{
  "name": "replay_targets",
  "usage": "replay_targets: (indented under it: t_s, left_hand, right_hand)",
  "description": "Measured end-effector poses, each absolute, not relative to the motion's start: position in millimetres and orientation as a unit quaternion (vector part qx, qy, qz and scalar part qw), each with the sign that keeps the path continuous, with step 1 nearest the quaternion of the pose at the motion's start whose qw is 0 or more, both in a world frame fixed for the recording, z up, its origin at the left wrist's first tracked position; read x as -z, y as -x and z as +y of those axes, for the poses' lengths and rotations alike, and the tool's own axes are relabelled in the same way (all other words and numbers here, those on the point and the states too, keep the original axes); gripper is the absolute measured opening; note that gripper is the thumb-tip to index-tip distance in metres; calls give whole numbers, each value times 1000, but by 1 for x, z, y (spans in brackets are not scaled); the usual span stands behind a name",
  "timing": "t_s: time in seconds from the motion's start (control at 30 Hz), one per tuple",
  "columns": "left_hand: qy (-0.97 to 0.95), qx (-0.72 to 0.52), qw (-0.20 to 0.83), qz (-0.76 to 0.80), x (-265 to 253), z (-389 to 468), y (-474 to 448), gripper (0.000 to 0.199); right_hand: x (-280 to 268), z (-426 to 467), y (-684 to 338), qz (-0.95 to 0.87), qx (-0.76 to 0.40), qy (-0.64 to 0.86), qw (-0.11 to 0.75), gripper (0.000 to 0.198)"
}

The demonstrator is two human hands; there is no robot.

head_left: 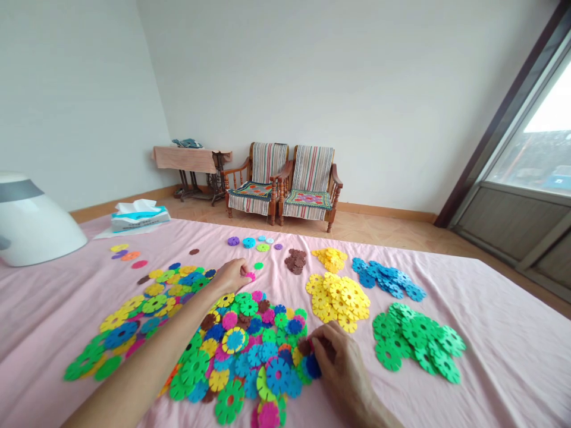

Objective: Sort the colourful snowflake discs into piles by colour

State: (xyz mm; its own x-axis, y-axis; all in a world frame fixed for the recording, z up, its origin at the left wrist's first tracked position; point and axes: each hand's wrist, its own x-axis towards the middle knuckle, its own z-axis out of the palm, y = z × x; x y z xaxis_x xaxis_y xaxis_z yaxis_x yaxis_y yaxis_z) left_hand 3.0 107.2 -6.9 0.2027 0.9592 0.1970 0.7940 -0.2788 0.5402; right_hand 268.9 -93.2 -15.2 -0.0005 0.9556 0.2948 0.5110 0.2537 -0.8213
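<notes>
A large mixed heap of plastic snowflake discs [254, 356] in many colours lies in front of me. Beyond it, my left hand [232, 277] is closed in a pinch, with a small pink snowflake disc [250, 276] at its fingertips. My right hand [341, 362] is at the heap's right edge, thumb and fingers pressed together beside a brown disc [305, 346] and a dark blue disc [312, 367]. What it pinches is mostly hidden. Sorted piles lie to the right: yellow discs [339, 297], green discs [419, 336], blue discs [388, 278] and brown discs [295, 261].
A pink cloth [486, 309] covers the work surface. Several loose discs, one of them purple [233, 241], lie near its far edge. A tissue box [140, 219] and a white rounded appliance [40, 226] stand at left. Two wooden armchairs [307, 178] are against the wall.
</notes>
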Motion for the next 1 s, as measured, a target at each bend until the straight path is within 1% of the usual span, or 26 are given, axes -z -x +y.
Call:
replay_targets:
  t_s: [0.17,0.3,0.43,0.6,0.77,1.0]
  left_hand:
    - [-745,-275,192,577,12,107,0,18]
    - [-736,-290,224,569,4,107,-4,16]
    - [-745,-305,257,535,-9,105,-28,12]
    - [-781,-273,285,484,-14,95,-69,8]
    - [-795,-251,237,498,-12,89,-79,11]
    - [-818,-230,149,506,-26,68,-42,20]
  right_hand:
    - [16,-92,-269,-659,-255,557,435,21]
    - [15,-91,-269,-663,-253,557,432,20]
    - [17,-90,-270,-666,-253,552,433,21]
    - [16,-91,-269,-664,-254,549,441,21]
    - [12,-93,-270,-667,-251,552,433,22]
    - [18,-91,-270,-671,-252,552,426,22]
